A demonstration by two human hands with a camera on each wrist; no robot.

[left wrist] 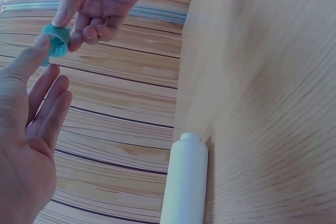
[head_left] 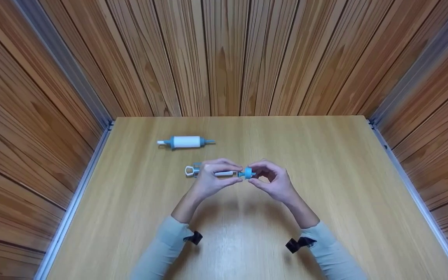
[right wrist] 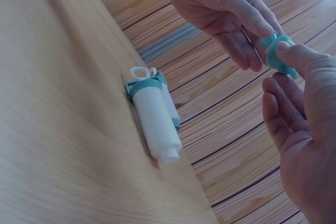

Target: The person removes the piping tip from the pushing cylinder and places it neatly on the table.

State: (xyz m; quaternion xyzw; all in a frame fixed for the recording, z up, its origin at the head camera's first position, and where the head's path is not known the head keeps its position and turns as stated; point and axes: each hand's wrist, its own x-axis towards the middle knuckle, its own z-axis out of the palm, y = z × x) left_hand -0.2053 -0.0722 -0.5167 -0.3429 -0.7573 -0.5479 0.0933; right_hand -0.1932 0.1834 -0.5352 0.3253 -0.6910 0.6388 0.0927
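Note:
Both hands meet over the table, holding a small teal screw cap (head_left: 248, 173) with a narrower stem. My left hand (head_left: 212, 177) pinches its left end between thumb and fingertips. From the other side, my right hand (head_left: 272, 179) grips the cap's edge with thumb and forefinger. Its hollow, threaded inside shows in the left wrist view, where the cap (left wrist: 58, 38) is between both hands. Beneath the left hand lies a white syringe-like tube (right wrist: 155, 121) with a teal collar and a white ring handle (head_left: 189, 171); the hand partly hides it in the head view.
Farther back on the table (head_left: 325, 155) lies a second white tube (head_left: 187, 142) with teal ends, a thin teal tip pointing right. Wood-panelled walls (head_left: 224, 58) stand behind and at both sides, with metal rails (head_left: 76, 194) along the side edges.

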